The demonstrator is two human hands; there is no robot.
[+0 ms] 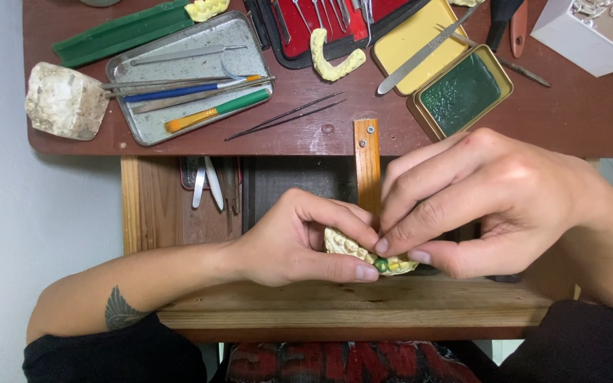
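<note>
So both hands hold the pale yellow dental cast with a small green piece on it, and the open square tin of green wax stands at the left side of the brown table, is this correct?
Not quite. The head view shows the open square tin of green wax at the right side of the brown table, not the left. The rest holds: the left hand and right hand hold the pale yellow dental cast with the small green piece.

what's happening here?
A person holds a yellowish dental cast in the left hand over a wooden bench. The right hand pinches at a small green bit on the cast's teeth. On the brown table behind: a metal tray of tools, a tin of green wax.
</note>
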